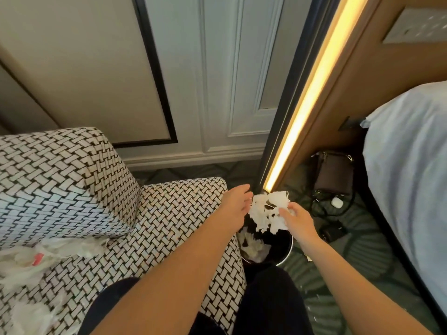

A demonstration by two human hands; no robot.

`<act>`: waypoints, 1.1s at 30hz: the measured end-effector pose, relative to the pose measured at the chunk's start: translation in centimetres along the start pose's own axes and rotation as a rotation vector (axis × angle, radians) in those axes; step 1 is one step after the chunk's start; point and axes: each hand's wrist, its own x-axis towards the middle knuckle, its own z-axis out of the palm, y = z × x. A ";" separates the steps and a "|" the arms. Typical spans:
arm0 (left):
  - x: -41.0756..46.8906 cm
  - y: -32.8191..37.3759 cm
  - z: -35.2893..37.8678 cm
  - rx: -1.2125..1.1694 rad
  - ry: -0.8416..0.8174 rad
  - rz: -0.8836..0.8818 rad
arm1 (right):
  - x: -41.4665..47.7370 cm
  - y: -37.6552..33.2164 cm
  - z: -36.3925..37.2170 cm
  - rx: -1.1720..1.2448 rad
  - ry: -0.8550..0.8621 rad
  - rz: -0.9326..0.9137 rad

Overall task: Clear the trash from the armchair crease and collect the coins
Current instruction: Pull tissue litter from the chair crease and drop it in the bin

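Trousers (pixel 266 298) nearest; beyond, right hand (pixel 298 220) fingers pinching shredded paper (pixel 278 201), left hand (pixel 235 204) fingers touching, grip unclear; featherlight, flimsy, tearable; bunch mid-clump between fingers

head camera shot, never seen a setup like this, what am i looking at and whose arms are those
There is no machine here. A person wears a camera on the head, so this single picture looks forward and down along their own two bare arms. The right hand pinches a clump of torn white paper above a round black bin on the floor, which already holds pale scraps. The left hand is beside the paper with loose fingers; whether it touches is unclear. On the left is a woven-pattern armchair, with more white trash on its seat. A bed is on the right, and a dark bag lies on the floor. No coins show.
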 end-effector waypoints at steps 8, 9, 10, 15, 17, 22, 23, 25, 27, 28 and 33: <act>0.2 -1.2 -1.4 0.221 -0.041 -0.031 | 0.3 0.9 0.9 -0.062 -0.172 0.065; 0.0 -1.3 -1.6 0.232 -0.042 -0.028 | 0.2 0.9 1.0 -0.046 -0.225 0.083; -0.2 -1.4 -1.8 0.238 -0.042 -0.025 | 0.0 0.8 1.1 -0.030 -0.273 0.100; -1.4 -1.3 -2.8 0.198 -0.021 -0.018 | -0.7 0.1 1.3 0.133 -0.403 0.177; -1.9 -1.4 -3.2 0.155 -0.014 -0.027 | -1.2 -0.3 1.1 0.230 -0.405 0.202; -4.3 -1.0 -5.4 0.093 0.001 0.012 | -3.7 -3.0 1.0 0.185 -0.411 0.111; -4.9 -0.9 -6.0 0.095 0.007 0.034 | -4.2 -3.7 1.1 0.151 -0.417 0.079; -6.3 -0.6 -7.9 0.080 0.027 0.087 | -5.7 -5.4 1.5 0.066 -0.424 -0.022; -7.9 -0.3 -10.3 0.037 0.052 0.135 | -7.3 -7.1 2.3 0.018 -0.446 -0.132; -8.8 -0.3 -11.6 0.016 0.066 0.159 | -8.2 -7.9 2.8 0.006 -0.470 -0.184; -13.1 -0.8 -18.8 -0.100 0.151 0.289 | -13.6 -11.3 7.0 -0.210 -0.555 -0.467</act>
